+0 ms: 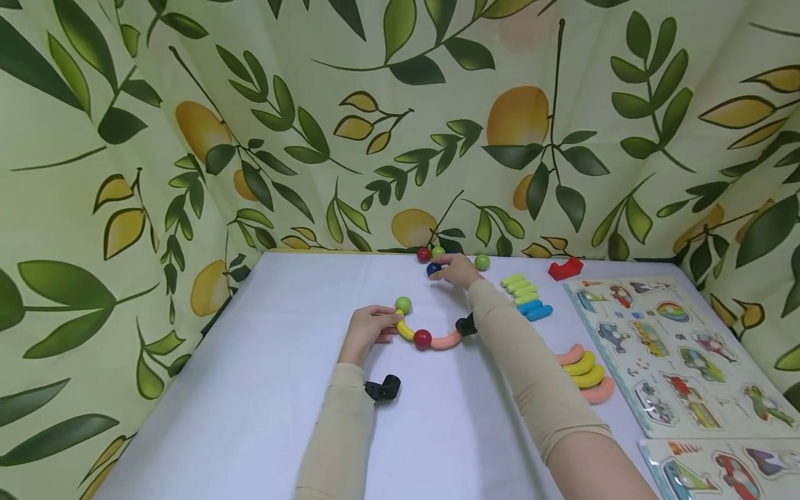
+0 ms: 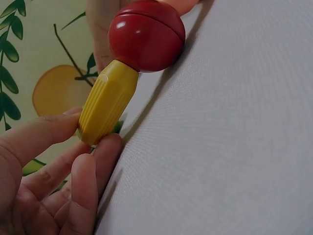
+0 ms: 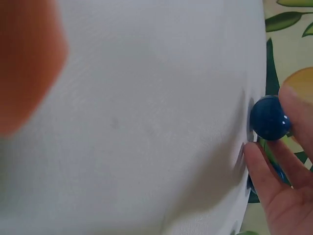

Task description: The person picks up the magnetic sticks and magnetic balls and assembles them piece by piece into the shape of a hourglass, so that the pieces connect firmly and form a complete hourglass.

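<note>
The left hand [image 1: 370, 330] pinches the yellow piece [image 1: 405, 330] near its end, thumb on one side and fingertips on the other. The right hand [image 1: 459, 272] reaches farther out and pinches a blue ball [image 3: 270, 117] between thumb and finger, near the far edge of the table [image 1: 281, 333]; a second blue ball [image 3: 279, 173] shows partly behind its fingers in the right wrist view. A green ball [image 1: 403, 304] sits at the held end of the yellow piece, and at its other end a red ball [image 1: 423, 339] joins it to a pink piece [image 1: 446, 341], the row curving like a shallow bowl. The pink piece's right end lies close to the right wrist's camera [image 1: 466, 325]. Another camera [image 1: 383, 388] is strapped to the left wrist. Beyond the right hand, at the far edge, are a dark red ball [image 1: 423, 254] and two more green balls, one [image 1: 438, 252] beside the red and one [image 1: 482, 262] to the right. Right of the right forearm lie green sticks [image 1: 519, 285], blue sticks [image 1: 535, 310], a stack of curved pieces [image 1: 587, 375] in pink and yellow, a red block [image 1: 565, 269] and two picture boards [image 1: 662, 357]. A leaf-and-fruit cloth [image 1: 344, 35] hangs behind.
</note>
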Motion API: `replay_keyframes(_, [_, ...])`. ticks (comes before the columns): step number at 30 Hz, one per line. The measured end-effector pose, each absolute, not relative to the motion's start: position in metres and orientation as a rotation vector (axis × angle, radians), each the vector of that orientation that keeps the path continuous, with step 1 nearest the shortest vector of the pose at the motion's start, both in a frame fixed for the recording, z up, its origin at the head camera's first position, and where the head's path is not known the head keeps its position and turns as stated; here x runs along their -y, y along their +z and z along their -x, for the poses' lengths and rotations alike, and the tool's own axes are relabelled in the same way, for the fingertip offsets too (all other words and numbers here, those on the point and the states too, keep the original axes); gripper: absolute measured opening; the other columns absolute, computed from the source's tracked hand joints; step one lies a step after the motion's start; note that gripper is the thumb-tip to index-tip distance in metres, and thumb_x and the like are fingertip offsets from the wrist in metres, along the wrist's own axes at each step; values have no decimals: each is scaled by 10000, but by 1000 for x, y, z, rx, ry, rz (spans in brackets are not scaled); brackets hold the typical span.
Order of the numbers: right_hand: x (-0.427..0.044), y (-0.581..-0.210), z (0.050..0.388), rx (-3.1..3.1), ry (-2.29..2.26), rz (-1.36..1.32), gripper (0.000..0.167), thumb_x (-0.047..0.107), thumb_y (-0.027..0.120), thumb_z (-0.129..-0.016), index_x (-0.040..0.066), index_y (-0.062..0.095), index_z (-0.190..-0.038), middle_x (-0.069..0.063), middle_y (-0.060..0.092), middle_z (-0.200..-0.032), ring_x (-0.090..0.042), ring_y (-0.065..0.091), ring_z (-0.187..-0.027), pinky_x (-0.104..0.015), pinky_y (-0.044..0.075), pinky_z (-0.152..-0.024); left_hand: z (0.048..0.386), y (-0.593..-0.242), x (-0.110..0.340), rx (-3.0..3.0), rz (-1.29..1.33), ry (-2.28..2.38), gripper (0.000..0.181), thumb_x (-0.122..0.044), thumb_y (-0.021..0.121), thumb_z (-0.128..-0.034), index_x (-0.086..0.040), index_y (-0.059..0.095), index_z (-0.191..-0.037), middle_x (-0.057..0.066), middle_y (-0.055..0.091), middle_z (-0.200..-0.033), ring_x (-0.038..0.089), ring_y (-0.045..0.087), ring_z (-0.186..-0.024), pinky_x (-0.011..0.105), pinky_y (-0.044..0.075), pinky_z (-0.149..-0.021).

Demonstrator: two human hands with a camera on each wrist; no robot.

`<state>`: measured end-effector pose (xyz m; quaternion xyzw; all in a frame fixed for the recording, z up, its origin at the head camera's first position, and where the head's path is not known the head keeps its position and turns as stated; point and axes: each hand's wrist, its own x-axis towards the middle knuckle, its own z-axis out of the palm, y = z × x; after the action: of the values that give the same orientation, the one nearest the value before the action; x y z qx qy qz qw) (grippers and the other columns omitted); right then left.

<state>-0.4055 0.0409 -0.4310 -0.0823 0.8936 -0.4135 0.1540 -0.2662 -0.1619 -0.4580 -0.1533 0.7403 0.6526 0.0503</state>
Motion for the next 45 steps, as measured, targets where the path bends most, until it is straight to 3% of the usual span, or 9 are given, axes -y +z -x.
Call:
replay_keyframes(6, [-52,-432,400,-2546,-1188,259,400,119,723,-894,65,658,-1285,-152,642,-1307,-205,600,-1031,-219,518,-803,267,-458,158,-2259,468,2010,257,-119,763,-855,5,707,-1073,117,741,-909,78,681,-632,181,564,-557])
replay_keyframes(9, [-65,-430,390,-2511,-1227,280,415,136,716,-896,39,638,-1292,-173,638,-1303,-206,615,-1050,-229,525,-838,269,-458,157,-2272,504,2008,263,-125,763,-858,7,706,-1079,108,723,-922,76,669,-639,182,574,-587])
replay_keyframes(16, [-109,-432,345,-2225,-1510,115,436,206,622,-975,14,563,-1362,-200,556,-1410,-273,608,-1225,-378,488,-1081,271,-454,151,-2298,531,2022,237,-116,756,-868,11,707,-1061,65,692,-888,59,632,-625,161,563,-585])
replay_keyframes(23, [-138,-443,310,-2037,-1741,-61,476,197,609,-988,0,513,-1410,-227,478,-1483,-152,647,-1097,-265,551,-965,270,-452,149,-2356,509,1963,248,-131,763,-865,5,707,-1064,101,705,-968,57,652,-668,178,582,-628])
replay_keyframes(27, [-143,-446,299,-1942,-1871,-60,470,158,555,-1013,-12,464,-1441,-245,449,-1495,-118,659,-1053,-259,558,-943,272,-444,150,-2452,487,1909,272,-112,766,-855,13,689,-1084,134,691,-971,92,670,-693,214,600,-653])
replay_keyframes(32, [-146,-451,291,-1859,-1974,-67,457,94,505,-1027,-58,431,-1452,-259,430,-1504,-68,662,-1017,-266,553,-950,272,-433,141,-2496,300,1819,296,-116,773,-847,-10,697,-1113,142,708,-998,143,682,-768,252,605,-721])
replay_keyframes(37, [-151,-454,288,-1826,-2005,-91,475,140,489,-1043,-48,401,-1471,-263,425,-1502,-70,674,-981,-269,561,-936,271,-426,121,-2481,68,1590,346,-214,794,-843,-92,702,-1153,53,720,-1055,159,655,-899,248,541,-796])
replay_keyframes(41, [-156,-455,286,-1807,-2025,-121,477,169,463,-1054,-28,381,-1481,-262,429,-1488,-92,675,-971,-259,570,-918,270,-425,101,-2475,-134,1348,353,-254,802,-828,-113,706,-1138,21,708,-1041,154,621,-897,246,513,-764])
replay_keyframes(45, [-158,-456,284,-1816,-2024,-141,474,174,477,-1051,-22,398,-1475,-239,449,-1477,-86,670,-968,-249,578,-897,269,-428,86,-2494,-260,1174,282,-252,827,-794,-123,729,-1024,8,703,-936,136,602,-806,221,490,-697])
